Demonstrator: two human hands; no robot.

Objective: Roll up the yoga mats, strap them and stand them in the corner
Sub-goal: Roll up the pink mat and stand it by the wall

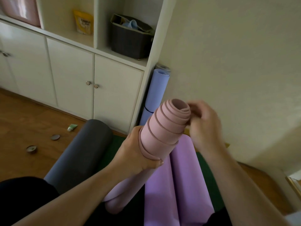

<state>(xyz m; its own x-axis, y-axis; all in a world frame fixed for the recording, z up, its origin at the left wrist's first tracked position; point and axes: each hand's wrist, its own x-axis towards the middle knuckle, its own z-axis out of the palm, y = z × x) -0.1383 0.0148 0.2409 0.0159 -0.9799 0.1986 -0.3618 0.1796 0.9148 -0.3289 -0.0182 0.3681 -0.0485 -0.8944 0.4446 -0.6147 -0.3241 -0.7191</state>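
Note:
A pink rolled yoga mat (164,128) is held tilted up in front of me, its inner layers sticking out like a telescope at the top end. My left hand (138,154) grips the roll around its middle. My right hand (202,126), blurred, is at the top end with its fingers curled against the protruding layers. A blue rolled mat (154,95) with a dark strap stands in the corner, a grey roll (162,66) behind it. A purple mat (175,185) lies partly rolled below. A dark grey rolled mat (81,154) lies on the left.
A white cabinet (73,75) with doors and open shelves stands on the left; a dark basket (130,39) and a yellow bag (83,22) sit on its shelves. A green tube (72,127) and two small round tins (31,149) lie on the wooden floor. A green mat (206,185) lies beneath.

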